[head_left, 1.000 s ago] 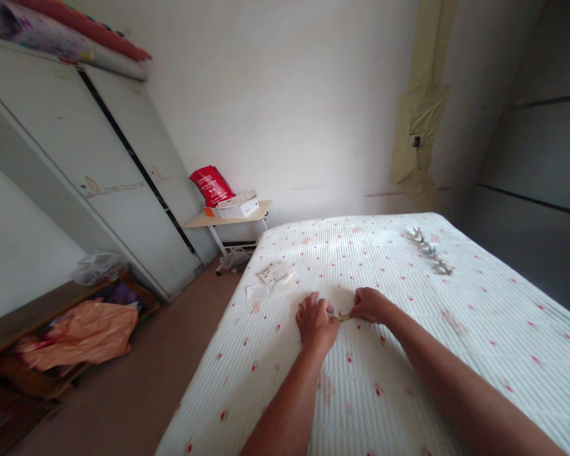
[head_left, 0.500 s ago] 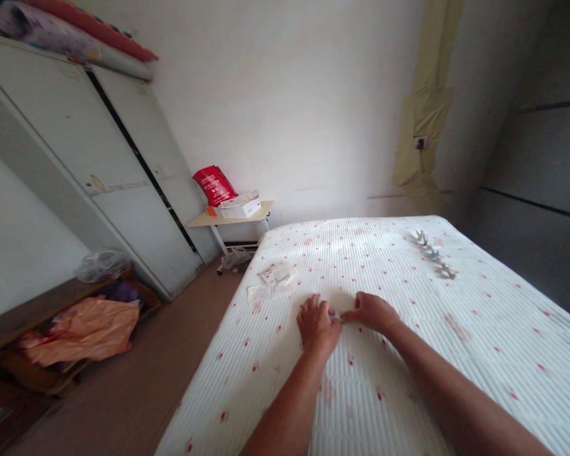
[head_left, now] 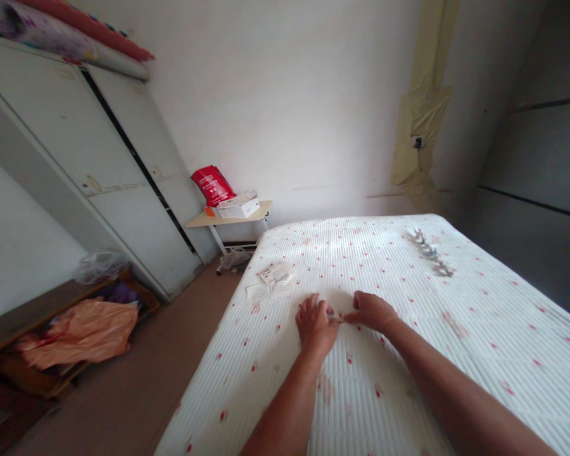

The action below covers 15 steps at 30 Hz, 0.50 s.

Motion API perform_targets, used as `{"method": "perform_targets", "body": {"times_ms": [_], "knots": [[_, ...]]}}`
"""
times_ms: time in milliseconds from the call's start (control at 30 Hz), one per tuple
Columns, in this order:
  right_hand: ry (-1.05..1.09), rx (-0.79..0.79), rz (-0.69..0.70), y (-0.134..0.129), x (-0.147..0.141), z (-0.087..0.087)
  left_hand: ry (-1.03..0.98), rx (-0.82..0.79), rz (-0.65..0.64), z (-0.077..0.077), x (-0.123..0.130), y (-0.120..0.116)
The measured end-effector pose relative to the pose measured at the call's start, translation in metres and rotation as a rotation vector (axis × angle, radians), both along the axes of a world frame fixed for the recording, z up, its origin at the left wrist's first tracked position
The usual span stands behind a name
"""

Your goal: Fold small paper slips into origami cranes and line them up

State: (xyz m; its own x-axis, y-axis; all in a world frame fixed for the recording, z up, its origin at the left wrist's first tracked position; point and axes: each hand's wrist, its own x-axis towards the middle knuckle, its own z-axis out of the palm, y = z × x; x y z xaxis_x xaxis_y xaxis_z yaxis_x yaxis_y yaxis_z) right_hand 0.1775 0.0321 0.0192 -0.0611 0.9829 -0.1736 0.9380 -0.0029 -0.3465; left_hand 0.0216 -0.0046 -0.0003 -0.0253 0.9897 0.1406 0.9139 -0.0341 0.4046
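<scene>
**Two bare hands meeting over a small, pale strip-like piece on a quilted bed surface**

View from the head, forward and down. The left hand [head_left: 316, 323] rests on a white, ribbed, padded fabric bed cover [head_left: 361, 392] printed with small red flecks; its fingers are spread and curved, and its thumb points inward to the small, pale, yellowish strip-like piece [head_left: 341, 319]. This piece lies between the two hands, low over the cover near the middle of the bed, and is largely hidden by the fingers. The right hand [head_left: 373, 310] is curled, its foremost fingertip at the opposite end of the piece; whether either hand pinches it or merely touches it cannot be told at this scale.

Beyond the left hand, near the bed's left edge, lie thin, whitish, crumpled printed papers [head_left: 276, 273]. Well apart, towards the far right corner of the bed, a slanting row of small, grey-white, branched objects [head_left: 430, 253] rests on the cover; their material is unclear.

Background: a low table with a pale wood-coloured top [head_left: 197, 220] bears a glossy red packet with white lettering [head_left: 213, 185], leaning beside a white rectangular box [head_left: 241, 208]; to its left stands a tall, pale grey, two-door cabinet [head_left: 52, 126]
</scene>
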Motion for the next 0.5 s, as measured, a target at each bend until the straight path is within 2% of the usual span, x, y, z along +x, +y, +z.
{"method": "perform_targets", "body": {"times_ms": [367,500], "knots": [[0.117,-0.02,0.007,0.0068,0.0092,-0.0053,0.0,0.016,-0.009,0.0002,-0.0022,-0.0009],[0.127,0.031,-0.034,0.0066,0.0047,-0.0071,0.014,-0.004,0.0,0.0015,-0.0005,-0.001]]}}
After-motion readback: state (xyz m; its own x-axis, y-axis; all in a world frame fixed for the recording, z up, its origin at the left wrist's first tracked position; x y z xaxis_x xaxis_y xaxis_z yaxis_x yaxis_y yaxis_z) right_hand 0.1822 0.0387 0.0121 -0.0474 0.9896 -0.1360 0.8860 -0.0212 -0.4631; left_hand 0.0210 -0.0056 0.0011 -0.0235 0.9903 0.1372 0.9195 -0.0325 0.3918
